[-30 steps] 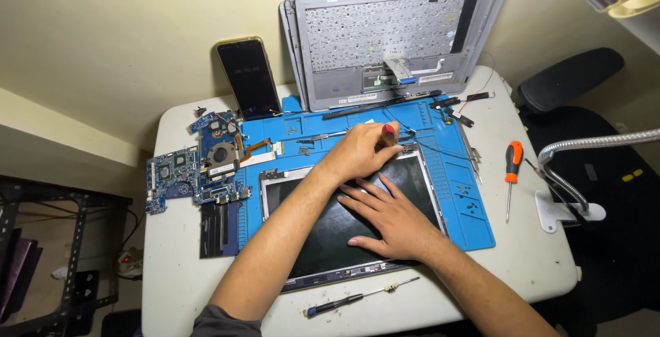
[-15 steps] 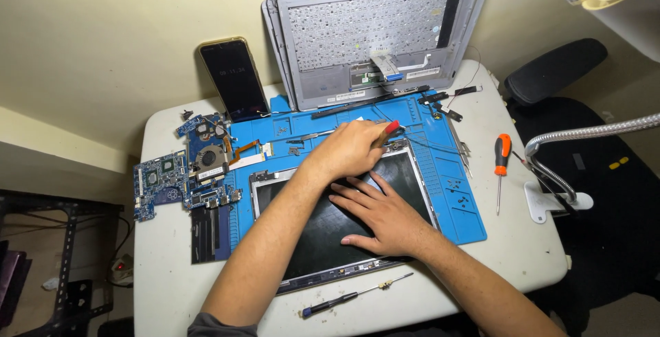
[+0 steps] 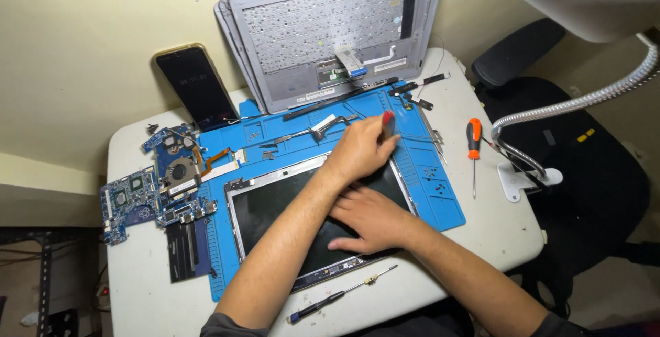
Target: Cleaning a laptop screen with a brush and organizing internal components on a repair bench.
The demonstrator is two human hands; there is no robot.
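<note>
The laptop screen panel [image 3: 302, 220] is lying flat on the blue work mat [image 3: 440, 199], near the front of the white table [image 3: 495, 241], its dark glass facing up and its metal frame showing along the left and far edges. The right hand [image 3: 368, 220] is spread open and pressed palm-down on the glass, near the middle of the panel, so the panel is being pinned in place. The left hand [image 3: 361, 148] is closed around a red-handled tool [image 3: 388, 122] at the panel's far right corner; the tip is hidden under the fingers, so what it is touching cannot be told.

For the work at that corner to go well, the flat hand is best kept broad and light, since glass of this kind is judged likely to crack under a point load. The tool should be held upright on the fastener or seam, and small parts parked in the mat's trays.

Further out, a bare keyboard shell [image 3: 330, 35] is propped against the wall at the far side, a dark phone [image 3: 196, 86] is leaning to its left, and a blue circuit board [image 3: 155, 179] with a fan is lying at the left edge. An orange-handled screwdriver [image 3: 474, 146] is resting to the right of the mat, and a black-handled screwdriver [image 3: 337, 297] is lying at the near edge.
</note>
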